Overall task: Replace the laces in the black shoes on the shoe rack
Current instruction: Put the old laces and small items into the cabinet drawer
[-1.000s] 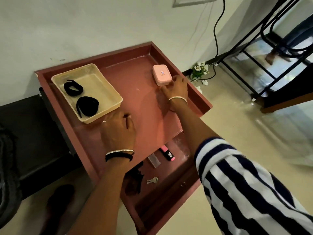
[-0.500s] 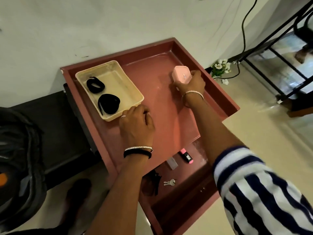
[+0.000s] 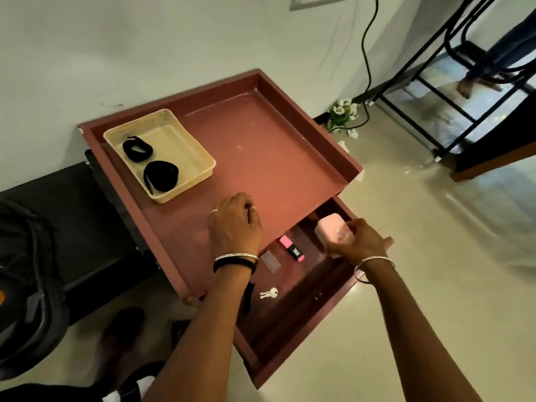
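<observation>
Now holds a pink box [image 3: 333,232] in the right hand [image 3: 358,242], fingers [image 3: 356,227] curled over its far side and thumb under its near side, just above the right end of the open drawer [image 3: 304,329] of the red-brown desk [image 3: 261,140]. Rests the left hand [image 3: 235,224] knuckles-up on the desk top near its front edge, fingers [image 3: 246,203] loosely curled, with nothing seen in them.

Finds the two black laces, each wound into a coil, well beyond the left fingers and off to their left: one coil [image 3: 137,149] farther away, the other [image 3: 161,175] closer. Finds both lying in a cream tray [image 3: 200,158] on the desk top, apart from either hand.

Shows, down in the drawer just left of the right fingers, a pink highlighter [image 3: 291,248] with a black middle. Shows a small clear flat piece [image 3: 270,261] beside the left wrist, and a pair of keys [image 3: 269,293] nearer the body than that. Hides something black in the drawer under the left forearm; cannot tell what.

Wears a bangle [image 3: 374,260] on the right wrist, and a bangle [image 3: 236,255] and black band [image 3: 235,264] on the left.
</observation>
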